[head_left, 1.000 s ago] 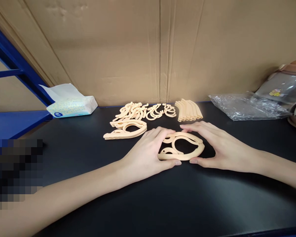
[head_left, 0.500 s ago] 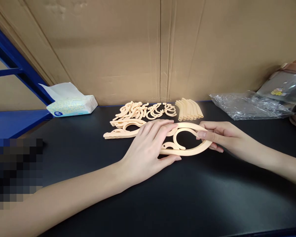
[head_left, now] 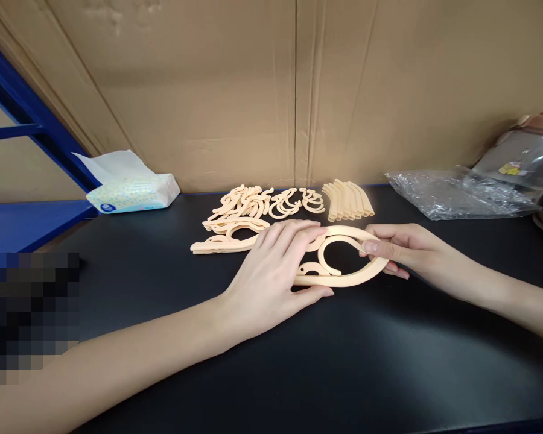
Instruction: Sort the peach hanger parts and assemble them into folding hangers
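A cream plastic folding clothes hanger (head_left: pixel 357 278), folded into a loop with its curved hook inside, is held between my hands just above or on the black table. Closed over its left part is my left hand (head_left: pixel 276 265), with fingers along the far side and thumb at the near edge; the palm hides that end. My right hand (head_left: pixel 400 248) pinches the rounded right end, thumb on top. Beyond my left hand, another folded hanger (head_left: pixel 221 245) lies on the table, partly covered by the fingers.
Along the back lie a heap of cream curved parts (head_left: pixel 244 202), several hooks (head_left: pixel 286 204) and a row of curved cream strips (head_left: pixel 348 200). A tissue pack (head_left: pixel 133 191) stands back left. Clear plastic wrap (head_left: pixel 461 194) and a transparent bag (head_left: pixel 520 158) are at right. Cardboard (head_left: pixel 208 90) walls the back.
Almost nothing differs. Both hands keep the same grip on the hanger, and the whole view has shifted very slightly.
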`<state>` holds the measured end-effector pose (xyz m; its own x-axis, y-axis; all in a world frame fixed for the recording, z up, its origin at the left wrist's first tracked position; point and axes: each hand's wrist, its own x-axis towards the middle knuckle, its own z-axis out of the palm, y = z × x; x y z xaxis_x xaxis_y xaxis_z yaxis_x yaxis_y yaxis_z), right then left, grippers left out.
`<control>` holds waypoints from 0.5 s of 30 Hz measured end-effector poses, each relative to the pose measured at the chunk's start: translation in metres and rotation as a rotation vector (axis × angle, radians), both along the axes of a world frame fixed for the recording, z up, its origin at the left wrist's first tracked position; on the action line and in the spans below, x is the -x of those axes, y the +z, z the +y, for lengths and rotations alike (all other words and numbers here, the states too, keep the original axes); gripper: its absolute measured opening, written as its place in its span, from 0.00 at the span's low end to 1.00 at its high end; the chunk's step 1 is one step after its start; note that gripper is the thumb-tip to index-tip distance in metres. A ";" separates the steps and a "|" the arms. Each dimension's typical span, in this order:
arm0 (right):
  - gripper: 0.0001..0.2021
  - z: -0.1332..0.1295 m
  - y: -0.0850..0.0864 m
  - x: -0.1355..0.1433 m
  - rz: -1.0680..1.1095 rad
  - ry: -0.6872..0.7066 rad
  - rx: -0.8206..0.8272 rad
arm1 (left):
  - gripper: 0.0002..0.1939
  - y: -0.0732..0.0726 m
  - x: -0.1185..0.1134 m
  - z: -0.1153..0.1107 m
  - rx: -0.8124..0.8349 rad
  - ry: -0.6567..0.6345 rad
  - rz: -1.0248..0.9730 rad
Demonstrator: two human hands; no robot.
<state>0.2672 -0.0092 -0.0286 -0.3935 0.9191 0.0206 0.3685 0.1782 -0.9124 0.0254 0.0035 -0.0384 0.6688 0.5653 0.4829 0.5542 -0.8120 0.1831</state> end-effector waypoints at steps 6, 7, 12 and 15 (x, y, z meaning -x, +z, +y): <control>0.17 -0.001 -0.001 0.000 0.004 0.033 -0.011 | 0.29 0.000 0.000 -0.004 -0.088 -0.007 0.061; 0.17 -0.001 -0.001 0.000 0.002 0.042 -0.008 | 0.29 0.000 0.000 -0.005 -0.118 -0.009 0.071; 0.17 -0.001 -0.004 0.000 0.012 0.123 0.054 | 0.29 0.009 0.002 -0.007 -0.207 -0.013 0.150; 0.21 0.000 -0.007 0.000 0.060 0.150 0.081 | 0.35 0.027 0.016 -0.003 -0.138 0.048 0.190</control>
